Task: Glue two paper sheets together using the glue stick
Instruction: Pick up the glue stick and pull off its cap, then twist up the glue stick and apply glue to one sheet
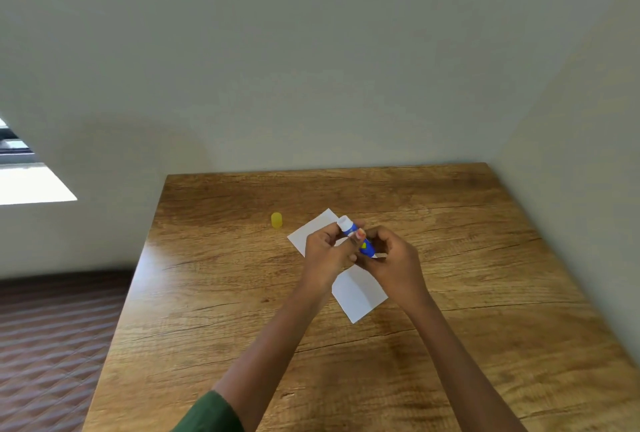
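Note:
A blue glue stick (363, 243) with its white tip bare and pointing up and to the left is held above the table between both hands. My left hand (327, 251) grips its upper part with curled fingers. My right hand (394, 258) grips its lower end. White paper (358, 291) lies flat on the wooden table (207, 310) under my hands; its far corner (320, 227) shows beyond my left hand, and I cannot tell whether it is one sheet or two. The yellow cap (276, 220) stands on the table to the left of the paper.
The table stands against a plain wall at its far edge and right side. To the left of the table is a brown patterned floor (52, 345). A bright window opening (31, 182) shows at the far left.

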